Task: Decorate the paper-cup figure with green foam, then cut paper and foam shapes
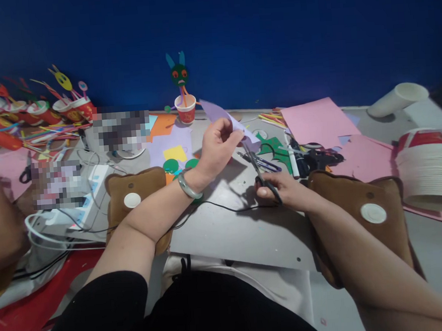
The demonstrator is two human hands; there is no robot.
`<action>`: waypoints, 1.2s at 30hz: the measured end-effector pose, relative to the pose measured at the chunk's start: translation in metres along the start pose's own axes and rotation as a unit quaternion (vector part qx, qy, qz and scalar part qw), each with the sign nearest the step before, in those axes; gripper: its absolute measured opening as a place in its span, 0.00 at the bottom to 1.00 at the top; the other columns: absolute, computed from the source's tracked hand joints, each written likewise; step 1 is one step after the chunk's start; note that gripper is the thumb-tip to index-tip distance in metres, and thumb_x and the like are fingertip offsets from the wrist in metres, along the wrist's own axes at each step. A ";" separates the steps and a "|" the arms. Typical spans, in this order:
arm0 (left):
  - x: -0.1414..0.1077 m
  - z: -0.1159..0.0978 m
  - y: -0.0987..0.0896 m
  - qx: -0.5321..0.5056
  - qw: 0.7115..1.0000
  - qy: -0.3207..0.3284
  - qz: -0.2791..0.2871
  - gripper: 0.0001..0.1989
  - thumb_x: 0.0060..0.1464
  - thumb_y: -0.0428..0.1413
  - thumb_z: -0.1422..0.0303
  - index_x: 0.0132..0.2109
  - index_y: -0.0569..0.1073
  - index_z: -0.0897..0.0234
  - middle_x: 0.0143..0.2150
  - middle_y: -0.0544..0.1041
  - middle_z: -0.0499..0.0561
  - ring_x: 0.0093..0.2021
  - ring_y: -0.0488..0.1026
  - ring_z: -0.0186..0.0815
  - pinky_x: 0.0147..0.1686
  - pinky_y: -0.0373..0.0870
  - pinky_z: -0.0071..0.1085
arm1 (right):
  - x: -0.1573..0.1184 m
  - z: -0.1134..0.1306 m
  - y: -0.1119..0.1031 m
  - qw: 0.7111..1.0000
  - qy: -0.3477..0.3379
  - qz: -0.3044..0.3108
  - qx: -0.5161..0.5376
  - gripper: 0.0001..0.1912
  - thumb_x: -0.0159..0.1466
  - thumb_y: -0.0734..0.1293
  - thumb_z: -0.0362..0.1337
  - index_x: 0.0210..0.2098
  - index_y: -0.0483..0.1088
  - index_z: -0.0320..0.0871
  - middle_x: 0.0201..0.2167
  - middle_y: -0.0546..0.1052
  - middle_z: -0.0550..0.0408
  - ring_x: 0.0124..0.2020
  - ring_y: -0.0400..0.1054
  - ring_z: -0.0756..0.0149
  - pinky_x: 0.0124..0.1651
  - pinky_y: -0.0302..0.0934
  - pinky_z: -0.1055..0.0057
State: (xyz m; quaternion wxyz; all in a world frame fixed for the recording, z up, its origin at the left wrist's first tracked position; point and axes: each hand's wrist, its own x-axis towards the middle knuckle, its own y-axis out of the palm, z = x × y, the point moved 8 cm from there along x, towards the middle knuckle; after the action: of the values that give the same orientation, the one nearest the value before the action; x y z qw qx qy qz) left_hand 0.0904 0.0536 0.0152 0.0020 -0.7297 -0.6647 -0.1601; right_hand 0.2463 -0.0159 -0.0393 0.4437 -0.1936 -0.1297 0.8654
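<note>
Head view: left hand [222,148] pinched a purple sheet [217,113] between thumb and fingers, up off the table [218,236]. Right hand [285,190] gripped black-handled scissors [256,169], blades slanting up to the sheet's lower end; could not tell whether they bit into it. Just right of the blades, on the table: green paper [280,154] and a marker [293,160]. Farther right, pink paper [316,121], then a cup stack [429,173]. Left of the sheet, a red cup [186,113] bearing a green-faced figure [180,75] stood near the blue wall [212,40]. Brown cushions [357,246] lay by both forearms.
</note>
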 end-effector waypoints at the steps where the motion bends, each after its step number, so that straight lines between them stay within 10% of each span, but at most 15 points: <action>1: 0.002 0.000 -0.002 0.004 1.000 0.007 -0.008 0.15 0.59 0.63 0.70 0.32 0.64 0.60 0.28 0.68 0.43 0.31 0.72 0.28 0.36 0.75 0.28 | -0.002 0.000 0.000 1.000 0.000 0.021 -0.002 0.35 0.53 0.73 0.71 0.23 0.65 0.44 0.21 0.64 0.59 0.25 0.56 0.68 0.28 0.51 0.69; 36: -0.005 -0.002 0.005 -0.007 0.999 0.004 0.031 0.10 0.58 0.66 0.69 0.34 0.72 0.63 0.30 0.72 0.43 0.30 0.68 0.26 0.32 0.69 0.25 | -0.002 -0.002 -0.007 0.999 -0.032 0.019 -0.001 0.41 0.55 0.63 0.80 0.24 0.58 0.46 0.20 0.59 0.61 0.23 0.52 0.70 0.27 0.46 0.68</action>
State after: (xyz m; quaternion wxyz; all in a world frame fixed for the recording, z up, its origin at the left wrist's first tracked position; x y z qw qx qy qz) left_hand 0.0945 0.0473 0.0167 0.0045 -0.7496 -0.6403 -0.1675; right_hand 0.2534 -0.0130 -0.0378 0.4227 -0.1681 -0.1409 0.8793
